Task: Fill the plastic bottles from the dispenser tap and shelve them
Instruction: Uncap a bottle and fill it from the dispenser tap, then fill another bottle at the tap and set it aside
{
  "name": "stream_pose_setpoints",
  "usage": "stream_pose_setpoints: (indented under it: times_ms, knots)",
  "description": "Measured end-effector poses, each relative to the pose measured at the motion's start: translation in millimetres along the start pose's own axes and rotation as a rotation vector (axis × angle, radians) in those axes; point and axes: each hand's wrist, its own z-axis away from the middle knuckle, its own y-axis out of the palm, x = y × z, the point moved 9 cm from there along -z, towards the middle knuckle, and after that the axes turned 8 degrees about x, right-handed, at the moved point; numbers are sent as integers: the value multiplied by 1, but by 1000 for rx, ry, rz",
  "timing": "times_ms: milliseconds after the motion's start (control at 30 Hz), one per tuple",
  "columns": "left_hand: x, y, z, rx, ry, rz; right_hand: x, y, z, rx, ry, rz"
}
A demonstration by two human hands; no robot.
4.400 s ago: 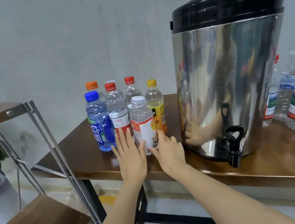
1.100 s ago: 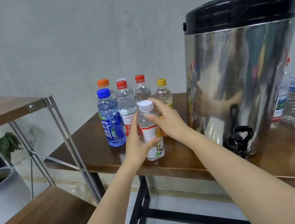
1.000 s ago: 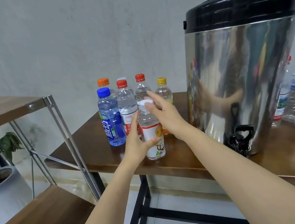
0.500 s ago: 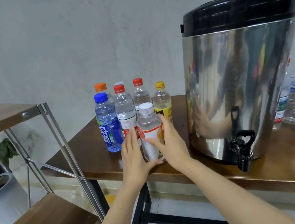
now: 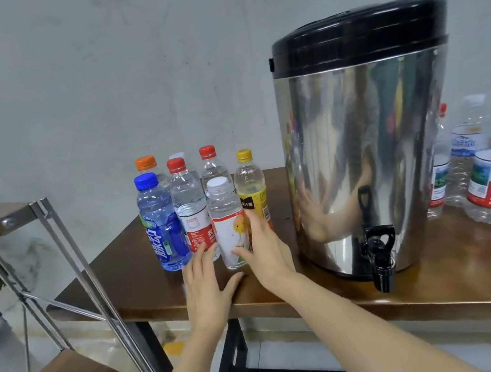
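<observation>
Flanking white-capped bottle (image 5: 229,228); left hand (image 5: 203,280) flat on table (image 5: 143,282); right hand (image 5: 267,249) touching it

Both hands straight-fingered, left hand (image 5: 204,286) low at the table (image 5: 144,289) edge just left of the white-capped bottle (image 5: 227,221), right hand (image 5: 268,255) touching its right side, other capped bottles (image 5: 159,227) behind it, steel dispenser (image 5: 372,147) with black tap (image 5: 380,257) to the right.

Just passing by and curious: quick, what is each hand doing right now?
Left hand: open, resting on the table.
Right hand: open, straight fingers against the white-capped bottle.
</observation>
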Motion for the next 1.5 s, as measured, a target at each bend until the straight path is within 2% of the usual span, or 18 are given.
stream_pose_setpoints:
  times_ms: [133, 300, 467, 633, 767, 867, 1067, 1300, 1433, 1500]
  knots:
    - [-14, 1, 18, -29, 13, 65, -2, -24, 42, -24, -58, 10]
    - [-72, 8, 75, -94, 196, 201, -11, -54, 112, -57, -100, -37]
    - [-135, 10, 123, -75, 322, 333, -32, -82, 179, -72, -111, -138]
    - [-208, 19, 153, -42, 434, 481, -79, -142, 230, -212, -50, -176]
    - [-275, 50, 158, 90, 533, 560, -128, -199, 248, -350, 56, -140]
    - [-317, 77, 148, 150, 588, 516, -162, -238, 251, -424, 142, -100]
    - [-375, 133, 106, 270, 552, 367, -222, -302, 253, -584, 287, -69]
    - [-399, 191, 75, 468, 476, 138, -282, -366, 253, -906, 470, -37]
    - [-392, 200, 70, 477, 431, 113, -307, -386, 241, -928, 540, -36]
    - [-395, 200, 73, 467, 468, 80, -318, -391, 234, -905, 570, -57]
